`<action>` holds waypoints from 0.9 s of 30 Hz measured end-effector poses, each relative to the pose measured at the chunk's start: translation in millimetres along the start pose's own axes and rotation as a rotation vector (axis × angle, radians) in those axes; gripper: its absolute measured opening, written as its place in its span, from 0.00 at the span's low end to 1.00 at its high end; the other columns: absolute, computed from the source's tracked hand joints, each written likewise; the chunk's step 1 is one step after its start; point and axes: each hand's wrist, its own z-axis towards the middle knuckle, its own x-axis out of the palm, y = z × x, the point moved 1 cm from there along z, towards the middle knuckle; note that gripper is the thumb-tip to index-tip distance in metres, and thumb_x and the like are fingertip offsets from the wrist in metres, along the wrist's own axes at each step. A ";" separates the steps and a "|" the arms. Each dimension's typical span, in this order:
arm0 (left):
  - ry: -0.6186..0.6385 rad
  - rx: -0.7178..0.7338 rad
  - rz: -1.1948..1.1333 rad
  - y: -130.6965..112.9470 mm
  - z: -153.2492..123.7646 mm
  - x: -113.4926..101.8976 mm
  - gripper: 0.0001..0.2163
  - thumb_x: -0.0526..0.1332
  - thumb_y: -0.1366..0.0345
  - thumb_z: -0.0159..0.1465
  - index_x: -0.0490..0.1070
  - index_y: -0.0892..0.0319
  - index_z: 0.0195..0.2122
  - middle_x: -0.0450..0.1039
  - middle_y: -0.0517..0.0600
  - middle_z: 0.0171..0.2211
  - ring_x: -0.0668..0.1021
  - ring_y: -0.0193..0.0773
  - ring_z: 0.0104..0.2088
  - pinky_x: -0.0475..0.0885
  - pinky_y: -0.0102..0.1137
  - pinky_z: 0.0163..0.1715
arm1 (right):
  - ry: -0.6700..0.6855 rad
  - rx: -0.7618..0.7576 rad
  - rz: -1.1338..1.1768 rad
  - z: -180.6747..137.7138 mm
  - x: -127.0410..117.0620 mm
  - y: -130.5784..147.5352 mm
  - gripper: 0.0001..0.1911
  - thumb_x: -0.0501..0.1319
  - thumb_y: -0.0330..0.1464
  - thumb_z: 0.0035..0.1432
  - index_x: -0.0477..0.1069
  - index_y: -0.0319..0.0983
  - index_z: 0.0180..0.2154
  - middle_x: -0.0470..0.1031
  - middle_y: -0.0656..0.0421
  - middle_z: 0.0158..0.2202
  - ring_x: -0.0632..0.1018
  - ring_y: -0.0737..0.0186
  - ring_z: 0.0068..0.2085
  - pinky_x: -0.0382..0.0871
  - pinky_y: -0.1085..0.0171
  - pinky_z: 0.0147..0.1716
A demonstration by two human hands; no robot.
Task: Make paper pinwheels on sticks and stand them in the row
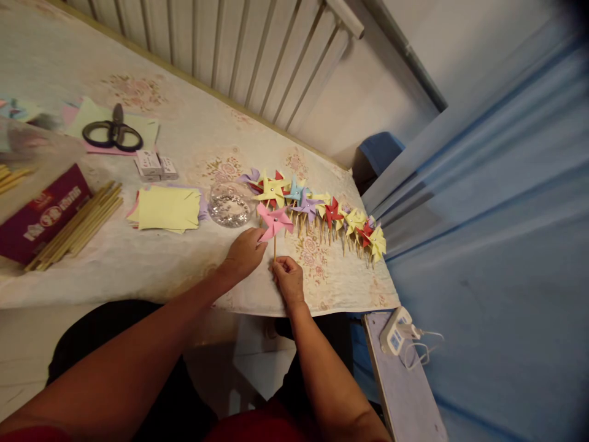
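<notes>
A pink paper pinwheel (271,221) on a thin stick is held up over the near side of the table. The stick's lower part is pinched between the thumb and fingers of my right hand (289,279). My left hand (246,250) is closed at the pinwheel's lower left blade; its fingertips are partly hidden. Just behind stands a row of finished pinwheels (332,213) in yellow, red, purple and blue. Left of them is a clear round dish (229,205) of small shiny pieces, beside a stack of yellow paper sheets (169,207).
Black-handled scissors (113,132) lie on coloured paper, near small white boxes (150,164). A bundle of sticks (76,227) leans by a purple box (46,212) at the left. A white power strip (396,331) sits on a side ledge; a blue curtain (488,245) hangs right.
</notes>
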 end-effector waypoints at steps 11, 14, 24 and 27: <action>-0.065 -0.007 0.082 -7.3 -14.2 2.0 0.15 0.55 0.69 0.61 0.71 0.61 0.49 0.75 0.58 0.44 0.75 0.47 0.48 0.70 0.40 0.51 | -0.018 -0.021 -0.040 -0.4 0.2 -0.9 0.07 0.62 0.38 0.49 0.72 0.40 0.29 0.73 0.64 0.22 0.65 0.70 0.20 0.58 0.69 0.19; -0.078 0.011 0.103 -8.9 -16.4 1.7 0.15 0.55 0.69 0.62 0.71 0.60 0.50 0.74 0.58 0.45 0.75 0.48 0.49 0.69 0.40 0.52 | -0.021 -0.027 -0.053 -0.2 0.4 -0.5 0.07 0.62 0.38 0.50 0.72 0.41 0.29 0.74 0.64 0.23 0.65 0.70 0.20 0.59 0.69 0.20; 0.054 0.069 0.174 -10.2 -13.5 7.6 0.12 0.53 0.71 0.62 0.70 0.62 0.45 0.74 0.61 0.45 0.74 0.50 0.49 0.69 0.43 0.53 | -0.013 -0.046 -0.042 -0.1 0.0 -1.0 0.07 0.62 0.37 0.49 0.72 0.40 0.29 0.73 0.65 0.22 0.64 0.70 0.20 0.58 0.69 0.20; 0.066 0.082 0.171 -9.1 -13.2 10.2 0.11 0.53 0.71 0.62 0.70 0.60 0.43 0.74 0.59 0.43 0.74 0.49 0.48 0.69 0.42 0.53 | -0.010 -0.043 -0.057 -0.1 -0.1 -1.9 0.07 0.62 0.38 0.50 0.73 0.41 0.29 0.72 0.65 0.22 0.64 0.69 0.20 0.59 0.69 0.20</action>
